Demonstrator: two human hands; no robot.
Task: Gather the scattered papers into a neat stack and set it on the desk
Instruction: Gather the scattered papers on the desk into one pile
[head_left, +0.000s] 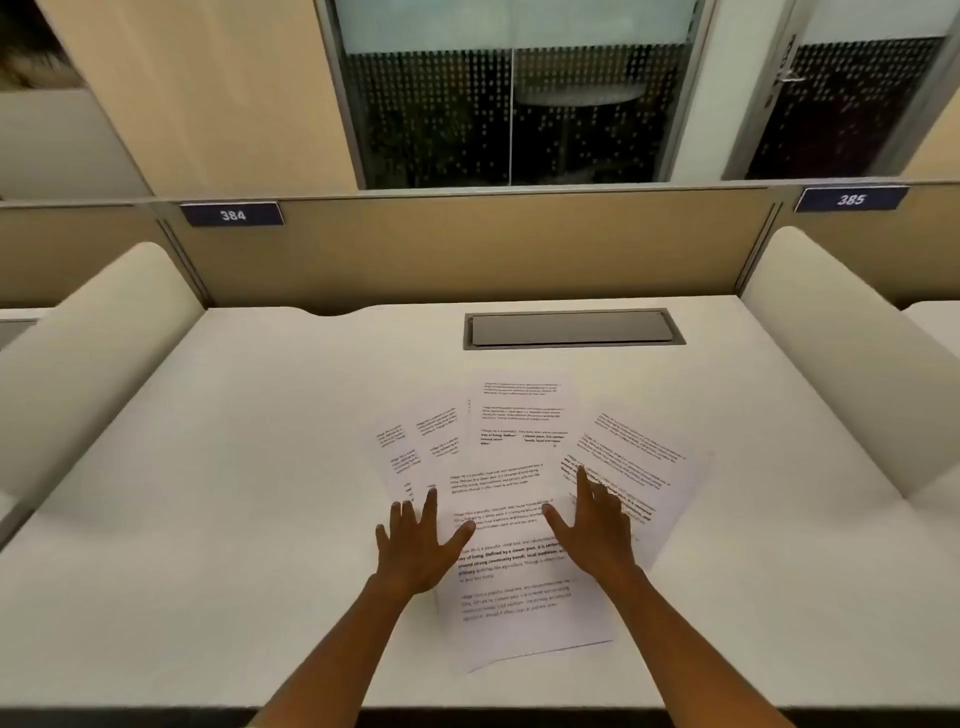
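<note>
At the far left a padded side divider is seen beside the white desk, and on the back panel above it a dark label marked 384 is fixed. On the desk, towards the near middle, printed papers are spread in a loose fan, overlapping one another and not squared up. The leftmost sheets are tilted to the left and partly covered by the front sheet, which lies nearest the desk edge. The left hand is laid flat with its fingers spread, palm down, on the left edge of the front sheet and the sheets beneath; nothing is gripped by it. Behind the papers a closed grey cable hatch is set into the desk. The right hand is also held open and flat, with the forefinger stretched onto the right sheet, which is angled to the right; whether the palm is pressed down or just hovers is hard to tell. The two hands are kept apart, with the front sheet between them. At the right a second divider and a label marked 385 are seen
</note>
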